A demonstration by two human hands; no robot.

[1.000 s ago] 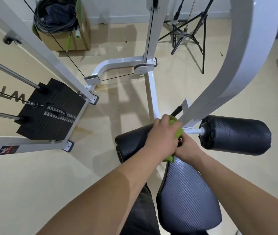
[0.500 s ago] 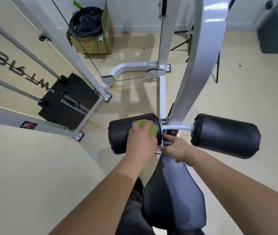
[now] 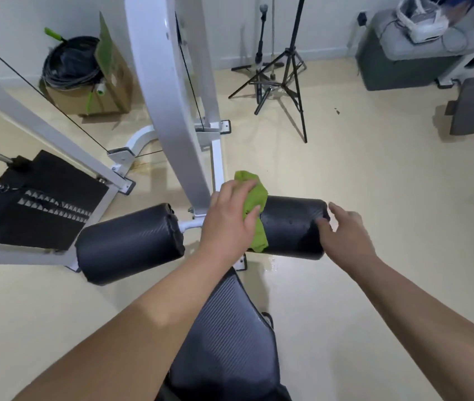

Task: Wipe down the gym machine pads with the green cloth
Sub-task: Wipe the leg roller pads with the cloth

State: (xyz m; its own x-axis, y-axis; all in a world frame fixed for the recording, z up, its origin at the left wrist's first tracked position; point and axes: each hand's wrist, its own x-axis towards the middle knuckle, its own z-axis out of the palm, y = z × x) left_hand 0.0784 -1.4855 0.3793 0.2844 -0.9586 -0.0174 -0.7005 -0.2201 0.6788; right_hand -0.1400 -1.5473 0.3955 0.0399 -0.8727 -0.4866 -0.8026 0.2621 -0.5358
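Observation:
My left hand (image 3: 230, 219) presses the green cloth (image 3: 254, 198) onto the inner end of the right black roller pad (image 3: 290, 227). My right hand (image 3: 345, 230) rests with spread fingers on that pad's outer end, touching it without closing around it. The left black roller pad (image 3: 128, 241) sits bare on the other side of the white upright frame (image 3: 169, 96). Below both, the black seat pad (image 3: 230, 328) runs toward me between my forearms.
A black weight stack (image 3: 42, 198) with cables stands at left inside the white frame. A cardboard box with coiled cable (image 3: 85, 79) sits at the back left. A black tripod (image 3: 282, 79) stands at the back. Grey equipment (image 3: 397, 62) is at the back right. A small wet patch (image 3: 271, 263) lies on the floor.
My left hand has carried the green cloth from the left roller pad across the frame to the right roller pad. My right hand moved from the centre bar to the right pad's outer end.

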